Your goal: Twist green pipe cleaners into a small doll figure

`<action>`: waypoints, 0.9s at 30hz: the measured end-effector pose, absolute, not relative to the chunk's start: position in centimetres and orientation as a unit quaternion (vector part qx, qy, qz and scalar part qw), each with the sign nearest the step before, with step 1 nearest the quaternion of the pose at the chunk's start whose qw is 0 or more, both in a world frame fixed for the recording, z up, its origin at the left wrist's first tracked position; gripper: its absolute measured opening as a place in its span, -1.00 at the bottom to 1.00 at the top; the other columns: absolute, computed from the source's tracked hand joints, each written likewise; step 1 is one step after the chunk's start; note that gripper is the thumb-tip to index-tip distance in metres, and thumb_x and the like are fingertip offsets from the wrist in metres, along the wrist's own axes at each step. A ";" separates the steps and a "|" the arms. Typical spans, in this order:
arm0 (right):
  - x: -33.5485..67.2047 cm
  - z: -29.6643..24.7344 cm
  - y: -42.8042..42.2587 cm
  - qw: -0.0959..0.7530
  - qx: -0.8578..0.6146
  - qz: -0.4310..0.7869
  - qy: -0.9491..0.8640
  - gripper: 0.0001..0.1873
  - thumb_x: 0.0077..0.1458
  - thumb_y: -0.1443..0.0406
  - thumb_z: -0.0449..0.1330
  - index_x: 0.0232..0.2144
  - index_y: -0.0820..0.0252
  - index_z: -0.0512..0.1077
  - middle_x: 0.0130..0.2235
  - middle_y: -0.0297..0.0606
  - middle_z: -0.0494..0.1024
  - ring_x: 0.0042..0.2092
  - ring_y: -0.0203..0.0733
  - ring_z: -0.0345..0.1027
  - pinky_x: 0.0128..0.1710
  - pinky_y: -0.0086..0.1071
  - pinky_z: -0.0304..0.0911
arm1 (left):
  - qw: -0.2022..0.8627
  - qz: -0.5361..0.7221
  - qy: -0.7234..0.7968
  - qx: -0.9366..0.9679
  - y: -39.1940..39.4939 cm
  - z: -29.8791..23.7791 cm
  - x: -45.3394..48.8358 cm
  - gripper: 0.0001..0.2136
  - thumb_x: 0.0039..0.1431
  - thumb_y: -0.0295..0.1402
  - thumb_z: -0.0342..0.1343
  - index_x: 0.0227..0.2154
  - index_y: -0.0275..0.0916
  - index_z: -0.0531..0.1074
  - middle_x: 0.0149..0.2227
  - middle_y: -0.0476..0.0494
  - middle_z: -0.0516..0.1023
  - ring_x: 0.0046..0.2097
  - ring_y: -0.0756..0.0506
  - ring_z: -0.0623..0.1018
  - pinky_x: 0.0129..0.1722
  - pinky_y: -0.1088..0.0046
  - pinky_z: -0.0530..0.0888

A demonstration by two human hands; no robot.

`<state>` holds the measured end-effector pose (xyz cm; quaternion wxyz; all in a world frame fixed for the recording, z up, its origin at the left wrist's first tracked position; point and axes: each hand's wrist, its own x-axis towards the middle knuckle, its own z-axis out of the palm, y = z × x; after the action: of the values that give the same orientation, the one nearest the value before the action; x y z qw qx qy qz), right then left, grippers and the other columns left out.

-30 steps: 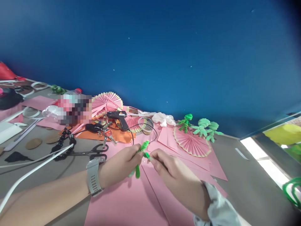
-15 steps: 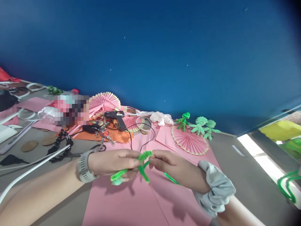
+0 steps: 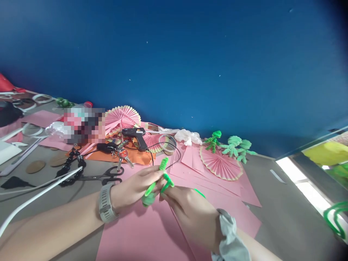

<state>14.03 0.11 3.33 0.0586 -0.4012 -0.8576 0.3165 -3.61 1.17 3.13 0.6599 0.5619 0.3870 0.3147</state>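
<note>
My left hand (image 3: 134, 188), with a grey watch on its wrist, pinches a bright green pipe cleaner figure (image 3: 159, 180) above pink paper sheets (image 3: 141, 232). My right hand (image 3: 187, 210), a grey scrunchie at its wrist, grips the same green piece from the right, fingers closed round its lower twist. A coiled end of the piece sticks up between the two hands, and another strand shows past my right hand.
On the grey table lie black scissors (image 3: 104, 174), a black glue gun (image 3: 137, 136) with its cord, keys (image 3: 121, 155), black beads (image 3: 70, 165), pink paper fans (image 3: 220, 165), finished green pipe cleaner figures (image 3: 231, 145) and a white cable (image 3: 35, 197). A blue wall stands behind.
Both hands turned the green piece: its coiled end now points up instead of lying level, and my right hand dropped lower and closer to me.
</note>
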 end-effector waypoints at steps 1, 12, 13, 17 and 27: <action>14.3 3.5 0.6 0.060 -0.384 0.339 -0.857 -0.76 0.20 0.36 -0.11 -0.31 0.14 0.37 -0.31 -0.31 0.51 -0.31 -0.23 0.37 -0.34 -0.43 0.16 | 0.689 0.301 0.364 0.550 1.2 3.2 -3.6 -0.72 0.20 -0.21 -0.15 -0.56 -0.24 0.22 -0.62 0.08 0.16 -0.56 0.06 0.22 -0.50 0.51 0.29; 15.8 4.7 3.0 0.056 -0.436 0.352 -0.826 -0.81 0.17 0.34 -0.03 -0.44 0.17 0.35 -0.48 -0.41 0.40 -0.49 -0.35 0.19 -0.48 -0.48 0.06 | 0.618 0.202 0.429 0.628 0.5 1.4 -3.2 -0.77 0.21 -0.22 -0.18 -0.44 -0.23 0.23 -0.63 0.13 0.19 -0.64 0.08 0.22 -0.66 0.59 0.17; 15.8 4.7 2.8 0.064 -0.452 0.335 -0.824 -0.81 0.17 0.32 -0.03 -0.44 0.17 0.33 -0.49 -0.41 0.38 -0.50 -0.35 0.17 -0.50 -0.48 0.03 | 0.608 0.229 0.446 0.615 0.5 0.9 -3.1 -0.78 0.20 -0.23 -0.17 -0.48 -0.22 0.19 -0.64 0.13 0.18 -0.64 0.09 0.22 -0.65 0.59 0.17; 15.0 4.7 1.1 0.076 -0.452 0.325 -0.827 -0.80 0.22 0.29 -0.11 -0.42 0.15 0.24 -0.52 -0.43 0.31 -0.52 -0.35 0.13 -0.52 -0.47 -0.01 | 0.616 0.340 0.476 0.528 0.3 0.0 -2.6 -0.78 0.16 -0.29 -0.11 -0.57 -0.20 0.12 -0.65 0.13 0.15 -0.63 0.07 0.21 -0.61 0.56 0.20; 15.0 4.3 1.6 0.075 -0.318 0.463 -0.824 -0.64 0.26 0.21 -0.18 -0.39 0.18 0.35 -0.55 -0.42 0.26 -0.51 -0.37 0.14 -0.45 -0.49 0.09 | 0.739 0.363 0.326 0.465 0.2 3.0 -3.2 -0.74 0.13 -0.18 -0.08 -0.56 -0.22 0.12 -0.63 0.13 0.07 -0.59 0.09 0.10 -0.58 0.55 0.15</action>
<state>14.96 1.64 4.28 0.0747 -0.3175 -0.8244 0.4625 -3.16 0.21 3.02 0.7387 0.4652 0.3261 0.3626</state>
